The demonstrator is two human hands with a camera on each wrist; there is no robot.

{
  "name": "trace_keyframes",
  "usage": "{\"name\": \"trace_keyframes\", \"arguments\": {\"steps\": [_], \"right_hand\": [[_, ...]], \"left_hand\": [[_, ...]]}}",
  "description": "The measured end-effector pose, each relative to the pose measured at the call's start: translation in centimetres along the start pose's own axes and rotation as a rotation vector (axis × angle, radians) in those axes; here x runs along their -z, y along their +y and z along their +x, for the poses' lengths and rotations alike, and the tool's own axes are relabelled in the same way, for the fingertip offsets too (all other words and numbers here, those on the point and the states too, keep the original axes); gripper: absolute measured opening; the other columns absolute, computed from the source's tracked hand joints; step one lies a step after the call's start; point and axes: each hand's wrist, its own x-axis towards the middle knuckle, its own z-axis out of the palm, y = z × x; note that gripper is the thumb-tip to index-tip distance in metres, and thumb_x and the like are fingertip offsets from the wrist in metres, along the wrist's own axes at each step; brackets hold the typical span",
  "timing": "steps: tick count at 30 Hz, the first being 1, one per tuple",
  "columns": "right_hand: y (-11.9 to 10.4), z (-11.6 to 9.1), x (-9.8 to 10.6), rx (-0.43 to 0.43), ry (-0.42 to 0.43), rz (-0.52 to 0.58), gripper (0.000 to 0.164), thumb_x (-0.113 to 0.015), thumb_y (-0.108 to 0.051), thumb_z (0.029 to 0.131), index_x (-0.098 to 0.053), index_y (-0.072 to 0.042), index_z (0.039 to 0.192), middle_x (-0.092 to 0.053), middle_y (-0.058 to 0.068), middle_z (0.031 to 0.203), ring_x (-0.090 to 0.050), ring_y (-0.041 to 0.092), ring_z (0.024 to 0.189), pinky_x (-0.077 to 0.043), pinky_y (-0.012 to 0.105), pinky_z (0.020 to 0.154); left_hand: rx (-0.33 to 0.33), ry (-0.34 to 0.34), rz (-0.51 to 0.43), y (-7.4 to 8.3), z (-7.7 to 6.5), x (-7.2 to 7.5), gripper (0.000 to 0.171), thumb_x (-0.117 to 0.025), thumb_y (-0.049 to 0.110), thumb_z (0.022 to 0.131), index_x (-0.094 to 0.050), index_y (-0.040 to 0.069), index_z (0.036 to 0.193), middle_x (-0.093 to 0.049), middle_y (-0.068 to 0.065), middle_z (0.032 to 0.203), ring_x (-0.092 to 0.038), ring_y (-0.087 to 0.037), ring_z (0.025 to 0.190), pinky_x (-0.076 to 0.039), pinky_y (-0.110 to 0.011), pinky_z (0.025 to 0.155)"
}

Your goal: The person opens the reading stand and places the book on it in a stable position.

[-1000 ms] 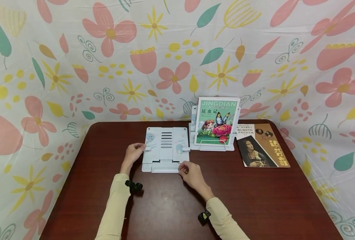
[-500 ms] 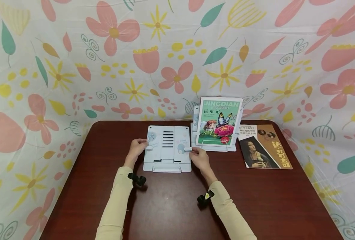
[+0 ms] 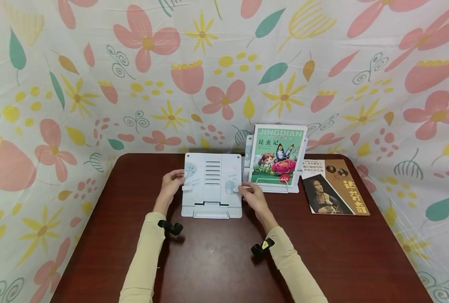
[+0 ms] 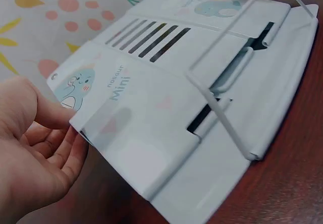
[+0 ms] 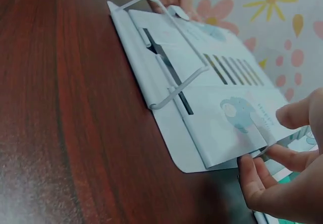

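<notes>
The stand in the middle of the frame (image 3: pixel 213 194) is white, printed with pale-blue cartoon animals, grey-blue lettering and faint pink marks; its row of slots shows dark. Its wire bracket (image 5: pixel 189 82) is pale grey-white. The bench (image 3: pixel 209 265) is dark reddish brown with streaked grain. Across the top, a white backdrop (image 3: pixel 217 38) carries pink flowers, yellow blooms and dots, teal leaves and scrolls. Right of centre, a book (image 3: pixel 277 155) has a green cover with a deep-pink flower and blue-and-yellow butterfly. Farther right, a booklet (image 3: pixel 336 187) mixes white, black and golden brown with yellow characters. Both sleeves (image 3: pixel 142 256) are plain pale yellow.
</notes>
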Motion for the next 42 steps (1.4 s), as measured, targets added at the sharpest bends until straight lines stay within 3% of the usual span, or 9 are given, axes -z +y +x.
{"name": "trace_keyframes", "arguments": {"steps": [6, 15, 24, 30, 36, 42], "right_hand": [[-0.8, -0.1, 0.1, 0.034, 0.029, 0.006, 0.038, -0.059, -0.027, 0.102, -0.062, -0.004, 0.133, -0.062, 0.020, 0.118, -0.063, 0.034, 0.106, -0.053, 0.050, 0.096], [-1.7, -0.8, 0.2, 0.124, 0.106, -0.019, 0.030, -0.063, -0.022, 0.100, -0.068, -0.006, 0.125, -0.065, 0.019, 0.122, -0.059, 0.030, 0.114, -0.050, 0.030, 0.086], [-3.8, -1.6, 0.8, 0.279, 0.171, 0.057, 0.025, -0.066, -0.016, 0.100, -0.070, -0.002, 0.120, -0.069, 0.019, 0.118, -0.061, 0.013, 0.100, -0.047, 0.021, 0.087], [-5.2, -2.6, 1.6, 0.347, 0.178, 0.092, 0.025, -0.068, -0.019, 0.099, -0.071, -0.001, 0.116, -0.070, 0.018, 0.113, -0.061, 0.005, 0.095, -0.048, 0.018, 0.088], [-5.5, -4.1, 2.4, 0.439, 0.132, 0.118, 0.022, -0.071, -0.017, 0.096, -0.071, 0.001, 0.108, -0.071, 0.011, 0.105, -0.065, 0.007, 0.093, -0.052, 0.016, 0.085], [-4.8, -5.2, 3.9, 0.569, -0.012, 0.112, 0.013, -0.069, -0.002, 0.094, -0.068, 0.006, 0.105, -0.069, 0.007, 0.096, -0.064, 0.008, 0.083, -0.054, 0.018, 0.073]], "left_hand": [[-0.084, 0.034, -0.007, 1.5, -0.4, 0.5, 0.028, -0.061, 0.003, 0.098, -0.066, -0.004, 0.125, -0.064, -0.017, 0.115, -0.057, -0.014, 0.096, -0.049, -0.016, 0.079], [-0.210, 0.054, 0.013, 3.5, -1.7, 1.6, 0.024, -0.062, 0.003, 0.099, -0.067, -0.004, 0.122, -0.065, -0.023, 0.117, -0.059, -0.012, 0.094, -0.050, -0.012, 0.080], [-0.330, 0.050, 0.003, 5.4, -4.4, 2.7, 0.018, -0.067, 0.004, 0.096, -0.069, -0.003, 0.113, -0.068, -0.005, 0.102, -0.062, -0.005, 0.088, -0.052, -0.013, 0.081], [-0.391, 0.015, 0.017, 5.6, -6.5, 3.4, 0.021, -0.069, 0.006, 0.096, -0.068, -0.007, 0.112, -0.068, -0.014, 0.103, -0.063, -0.003, 0.087, -0.054, -0.013, 0.082], [-0.419, -0.010, 0.039, 5.6, -8.9, 4.1, 0.020, -0.070, 0.006, 0.095, -0.068, -0.006, 0.112, -0.067, -0.021, 0.106, -0.063, -0.004, 0.089, -0.054, -0.012, 0.082], [-0.458, -0.033, 0.081, 5.5, -10.9, 4.7, 0.015, -0.071, 0.005, 0.094, -0.069, -0.004, 0.106, -0.068, -0.019, 0.100, -0.063, -0.004, 0.087, -0.054, -0.013, 0.078]]}}
